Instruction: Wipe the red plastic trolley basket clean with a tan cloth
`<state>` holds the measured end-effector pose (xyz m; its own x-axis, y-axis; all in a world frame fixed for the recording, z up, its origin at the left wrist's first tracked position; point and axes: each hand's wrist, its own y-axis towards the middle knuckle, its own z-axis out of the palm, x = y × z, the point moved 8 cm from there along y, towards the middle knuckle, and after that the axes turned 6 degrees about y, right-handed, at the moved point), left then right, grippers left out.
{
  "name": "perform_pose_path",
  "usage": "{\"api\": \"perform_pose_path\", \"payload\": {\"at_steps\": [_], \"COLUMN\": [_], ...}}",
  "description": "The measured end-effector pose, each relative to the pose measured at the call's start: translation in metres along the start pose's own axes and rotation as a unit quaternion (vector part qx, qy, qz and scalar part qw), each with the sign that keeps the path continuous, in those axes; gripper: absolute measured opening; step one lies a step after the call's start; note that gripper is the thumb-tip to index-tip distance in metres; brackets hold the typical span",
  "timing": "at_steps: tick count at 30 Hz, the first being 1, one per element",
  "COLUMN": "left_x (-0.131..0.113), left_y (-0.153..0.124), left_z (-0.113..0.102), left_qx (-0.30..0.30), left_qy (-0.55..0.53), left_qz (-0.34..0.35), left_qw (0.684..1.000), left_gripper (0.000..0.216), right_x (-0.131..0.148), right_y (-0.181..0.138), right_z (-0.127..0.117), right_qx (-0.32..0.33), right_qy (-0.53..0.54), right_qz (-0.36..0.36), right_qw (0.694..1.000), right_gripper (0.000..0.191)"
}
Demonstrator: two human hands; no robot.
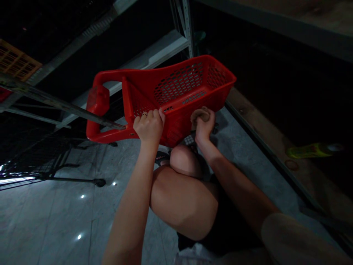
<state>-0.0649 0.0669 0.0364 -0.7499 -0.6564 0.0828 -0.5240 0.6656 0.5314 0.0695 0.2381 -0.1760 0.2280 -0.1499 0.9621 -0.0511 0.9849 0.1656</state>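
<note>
A red plastic shopping basket with perforated walls and a long handle is tilted up off the floor in front of me. My left hand, a ring on one finger, is wrapped over the basket's near rim. My right hand is closed around a small brownish object I cannot make out, pressed against the basket's underside. My bent knee is just below both hands.
Grey metal shelving stands behind the basket, with an orange crate at the upper left. A black wire cart frame sits on the tiled floor at left. A wooden low shelf with a yellow-green bottle runs along the right.
</note>
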Motion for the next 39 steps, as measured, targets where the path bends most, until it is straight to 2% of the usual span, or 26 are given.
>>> {"api": "perform_pose_path", "payload": {"at_steps": [2,5,9,11,13,16,21,23,24,27,30,32,35,39], "left_x": [0.000,-0.001,-0.002,-0.005,-0.010,-0.014,-0.015,-0.017,-0.018,-0.019,-0.017,-0.015,-0.012,-0.010], "left_y": [0.000,0.002,0.002,0.001,-0.001,-0.004,-0.004,-0.002,-0.001,0.006,0.014,0.019,0.025,0.031], "left_z": [0.001,0.002,0.000,-0.003,-0.005,-0.006,-0.004,-0.003,-0.002,0.002,0.007,0.010,0.014,0.019], "left_qx": [0.008,0.026,0.028,0.029,0.038,0.059,0.090,0.095,0.096,0.109,0.119,0.110,0.093,0.077], "left_qy": [-0.005,-0.007,-0.017,-0.001,0.031,0.075,0.065,0.054,0.050,0.033,0.017,0.016,0.020,0.005], "left_qz": [-0.004,-0.012,-0.014,0.011,0.047,0.085,0.073,0.069,0.066,0.049,0.034,0.034,0.040,0.033], "left_qw": [1.000,1.000,0.999,1.000,0.998,0.992,0.991,0.992,0.992,0.992,0.992,0.993,0.995,0.997], "left_gripper": [0.046,0.048,0.048,0.049,0.050,0.048,0.046,0.049,0.050,0.049,0.047,0.046,0.043,0.042], "right_x": [0.019,0.040,0.051,0.057,0.063,0.060,0.035,0.032,0.033,0.042,0.047,0.046,0.045,0.064], "right_y": [-0.002,-0.012,-0.044,-0.060,-0.064,-0.033,0.059,0.070,0.066,0.022,-0.033,-0.053,-0.045,0.000], "right_z": [0.001,0.004,0.014,0.022,0.027,0.017,-0.022,-0.020,-0.014,0.016,0.051,0.066,0.073,0.075], "right_qx": [-0.013,0.012,0.090,0.140,0.164,0.121,-0.048,-0.067,-0.063,-0.008,0.102,0.176,0.236,0.189], "right_qy": [-0.022,-0.042,-0.034,-0.036,-0.046,-0.064,-0.074,-0.085,-0.090,-0.086,-0.071,-0.063,-0.055,-0.062], "right_qz": [-0.023,-0.051,-0.059,-0.080,-0.105,-0.116,-0.097,-0.100,-0.102,-0.102,-0.089,-0.075,-0.073,-0.129], "right_qw": [0.999,0.998,0.994,0.986,0.980,0.984,0.991,0.989,0.989,0.991,0.988,0.979,0.968,0.971], "right_gripper": [0.043,0.042,0.024,0.017,0.013,0.012,0.009,0.009,0.009,0.012,0.019,0.025,0.028,0.013]}}
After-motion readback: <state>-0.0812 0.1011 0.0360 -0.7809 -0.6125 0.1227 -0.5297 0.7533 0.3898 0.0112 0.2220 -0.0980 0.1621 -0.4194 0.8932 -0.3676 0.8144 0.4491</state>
